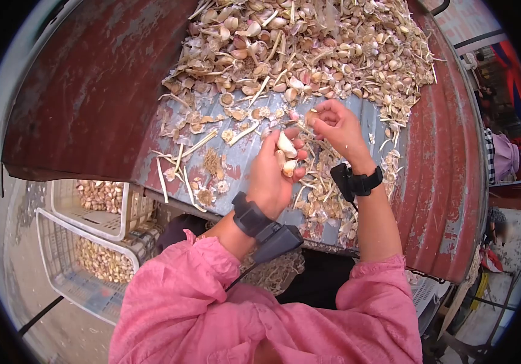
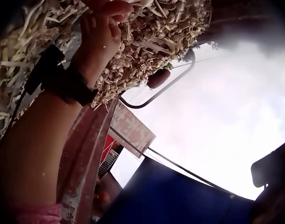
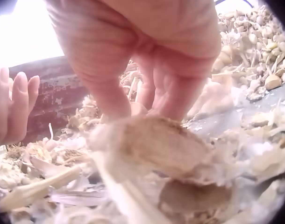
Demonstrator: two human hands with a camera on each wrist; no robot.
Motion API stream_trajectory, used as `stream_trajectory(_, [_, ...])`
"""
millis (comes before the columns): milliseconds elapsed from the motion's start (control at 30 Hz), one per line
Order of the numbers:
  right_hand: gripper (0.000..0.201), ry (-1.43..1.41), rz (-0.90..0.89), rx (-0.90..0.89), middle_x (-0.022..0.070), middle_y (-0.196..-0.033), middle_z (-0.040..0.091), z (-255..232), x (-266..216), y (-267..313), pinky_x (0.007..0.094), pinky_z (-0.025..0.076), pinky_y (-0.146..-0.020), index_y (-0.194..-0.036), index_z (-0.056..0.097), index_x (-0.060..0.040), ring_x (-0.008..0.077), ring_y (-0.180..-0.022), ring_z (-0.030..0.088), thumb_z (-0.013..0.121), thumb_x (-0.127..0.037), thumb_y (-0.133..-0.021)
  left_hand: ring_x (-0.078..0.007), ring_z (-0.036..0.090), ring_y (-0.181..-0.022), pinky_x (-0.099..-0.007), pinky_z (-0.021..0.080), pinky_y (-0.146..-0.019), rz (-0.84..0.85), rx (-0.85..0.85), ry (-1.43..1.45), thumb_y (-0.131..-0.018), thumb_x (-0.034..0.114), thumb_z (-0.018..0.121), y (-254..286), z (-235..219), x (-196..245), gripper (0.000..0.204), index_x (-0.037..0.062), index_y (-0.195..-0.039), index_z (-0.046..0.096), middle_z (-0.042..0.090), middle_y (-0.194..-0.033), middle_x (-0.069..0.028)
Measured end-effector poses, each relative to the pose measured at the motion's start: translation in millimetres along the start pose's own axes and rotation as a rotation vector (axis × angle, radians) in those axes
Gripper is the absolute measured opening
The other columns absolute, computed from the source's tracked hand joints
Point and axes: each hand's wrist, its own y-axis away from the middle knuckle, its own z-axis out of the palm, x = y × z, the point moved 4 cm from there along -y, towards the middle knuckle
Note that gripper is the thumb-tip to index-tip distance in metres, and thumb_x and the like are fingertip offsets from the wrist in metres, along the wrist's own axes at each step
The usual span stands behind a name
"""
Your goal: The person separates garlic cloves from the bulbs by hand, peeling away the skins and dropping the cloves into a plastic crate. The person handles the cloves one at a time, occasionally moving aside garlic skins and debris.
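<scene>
Garlic cloves (image 1: 286, 145) cupped in your left hand (image 1: 270, 179), your right hand (image 1: 340, 130) pinching some small bit (image 1: 312, 117), big ol' heap (image 1: 345, 51) toward the worktop's (image 1: 442, 176) far edge

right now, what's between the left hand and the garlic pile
Stalks and root ends, loose on the grey metal between left hand and garlic pile; the head view shows it.

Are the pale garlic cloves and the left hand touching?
Touching. The head view shows the garlic cloves cradled against the curled fingers of the left hand.
</scene>
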Motion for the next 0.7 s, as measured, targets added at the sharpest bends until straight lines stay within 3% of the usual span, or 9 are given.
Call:
stream_trajectory(133, [0.026, -0.339, -0.021, 0.054, 0.0068, -0.089, 0.058, 12, -27, 64, 0.0229, 0.049, -0.063, -0.104, 0.051, 0.0013, 0.0102, -0.074, 0.056, 0.056, -0.003, -0.079, -0.0089, 0.043, -0.057, -0.0175, 0.03, -0.041, -0.015, -0.092, 0.011, -0.09, 0.035, 0.036, 3, -3, -7, 0.035, 0.0042, -0.103, 0.047, 0.047, -0.07, -0.0001])
stream_trajectory(200, [0.026, -0.51, -0.002, 0.09, 0.0066, -0.089, 0.058, 17, -31, 88, 0.0228, 0.049, -0.064, -0.103, 0.051, 0.0014, 0.0106, -0.074, 0.056, 0.056, -0.002, -0.078, -0.0078, 0.039, -0.052, -0.0168, 0.027, -0.038, -0.037, -0.059, 0.037, -0.089, 0.038, 0.038, 14, -2, -7, 0.036, 0.0047, -0.101, 0.046, 0.045, -0.068, -0.0006])
stream_trajectory(300, [0.026, -0.548, -0.051, -0.051, 0.007, -0.089, 0.058, 21, -44, 106, 0.0227, 0.049, -0.065, -0.103, 0.051, 0.0018, 0.0109, -0.074, 0.056, 0.056, 0.0, -0.078, -0.0077, 0.037, -0.05, -0.0174, 0.027, -0.037, -0.101, -0.104, 0.175, -0.089, 0.038, 0.04, 43, -10, 1, 0.032, 0.0074, -0.095, 0.046, 0.044, -0.068, -0.0007])
stream_trajectory(400, [0.026, -0.456, -0.102, -0.062, 0.0074, -0.089, 0.057, 24, -58, 119, 0.0229, 0.049, -0.065, -0.102, 0.051, 0.0021, 0.0109, -0.075, 0.056, 0.056, -0.001, -0.077, -0.0072, 0.036, -0.05, -0.0177, 0.027, -0.036, 0.062, 0.028, 0.195, -0.089, 0.032, 0.042, 95, -52, 41, 0.024, 0.0099, -0.094, 0.047, 0.042, -0.067, -0.0002])
stream_trajectory(467, [0.025, -0.482, -0.13, -0.101, 0.0076, -0.089, 0.057, 29, -69, 129, 0.0229, 0.049, -0.067, -0.101, 0.051, 0.0024, 0.0107, -0.075, 0.056, 0.057, 0.001, -0.076, -0.0074, 0.037, -0.05, -0.0182, 0.026, -0.036, 0.26, 0.097, 0.267, -0.089, 0.031, 0.042, 140, -109, 84, 0.024, 0.0086, -0.095, 0.049, 0.043, -0.067, -0.0009])
stream_trajectory(533, [0.026, -0.474, -0.199, -0.095, 0.0078, -0.091, 0.057, 32, -83, 141, 0.0228, 0.048, -0.069, -0.101, 0.05, 0.0031, 0.0107, -0.076, 0.056, 0.057, 0.002, -0.076, -0.0091, 0.037, -0.049, -0.0192, 0.026, -0.036, 0.542, 0.301, 0.344, -0.09, 0.035, 0.036, 198, -184, 134, 0.035, 0.0044, -0.1, 0.049, 0.042, -0.065, -0.0006])
stream_trajectory(600, [0.027, -0.504, -0.25, -0.095, 0.0077, -0.089, 0.057, 38, -93, 153, 0.0225, 0.049, -0.069, -0.098, 0.053, 0.0025, 0.0106, -0.076, 0.056, 0.058, 0.007, -0.072, -0.0112, 0.037, -0.048, -0.0206, 0.028, -0.037, 0.767, 0.351, 0.483, -0.088, 0.043, 0.036, 263, -287, 179, 0.04, 0.0042, -0.08, 0.043, 0.042, -0.062, -0.0017])
stream_trajectory(667, [0.027, -0.24, -0.549, 0.004, 0.0077, -0.084, 0.056, 38, -113, 166, 0.0224, 0.049, -0.068, -0.092, 0.056, 0.0014, 0.0107, -0.076, 0.056, 0.059, 0.01, -0.067, -0.0112, 0.036, -0.045, -0.0205, 0.029, -0.036, 0.874, 0.815, 0.46, -0.086, 0.045, 0.039, 321, -371, 196, 0.039, 0.0083, -0.073, 0.038, 0.04, -0.058, -0.0015])
stream_trajectory(700, [0.028, -0.195, -0.598, 0.058, 0.0083, -0.08, 0.055, 39, -118, 172, 0.0218, 0.048, -0.063, -0.087, 0.058, 0.0002, 0.0121, -0.073, 0.057, 0.061, 0.012, -0.062, -0.0112, 0.036, -0.045, -0.0205, 0.029, -0.036, 0.882, 0.806, 0.458, -0.086, 0.045, 0.039, 330, -389, 196, 0.039, 0.0083, -0.073, 0.038, 0.04, -0.058, -0.0015])
